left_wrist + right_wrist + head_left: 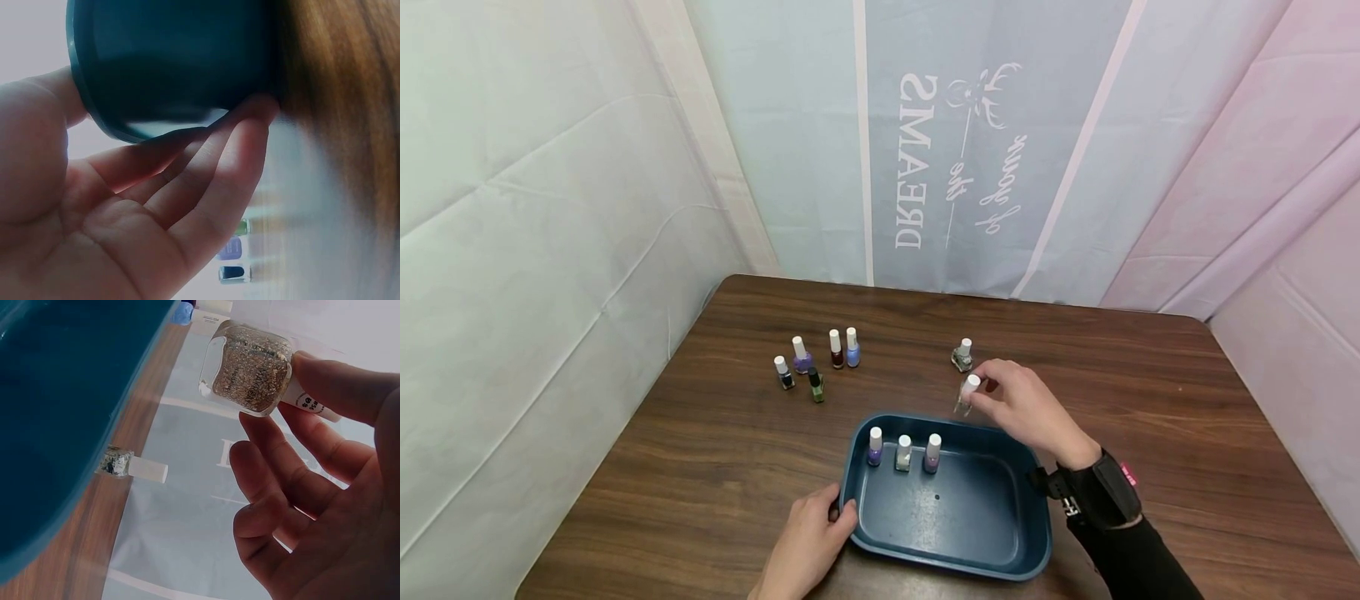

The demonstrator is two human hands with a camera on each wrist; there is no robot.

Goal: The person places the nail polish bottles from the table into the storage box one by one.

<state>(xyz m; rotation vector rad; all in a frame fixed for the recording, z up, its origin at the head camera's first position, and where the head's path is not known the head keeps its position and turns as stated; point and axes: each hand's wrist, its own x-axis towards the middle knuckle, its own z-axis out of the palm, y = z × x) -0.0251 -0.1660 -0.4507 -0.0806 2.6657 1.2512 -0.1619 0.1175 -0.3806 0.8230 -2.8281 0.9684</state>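
Observation:
My right hand pinches a nail polish bottle by its white cap, thumb against fingers. Gold glitter fills its clear glass, and it is held just beyond the far rim of a dark blue tray. At the tray's left side my left hand grips the rim, with the thumb at the edge and the fingers against the outer wall. Three white-capped polishes stand inside along the back left: a purple one, a whitish one and a mauve one.
Behind the right hand stands a silvery glitter polish. Several more bottles are grouped at the back left, among them a green one with a black cap and a light blue one. Printed cloth hangs behind the wooden table.

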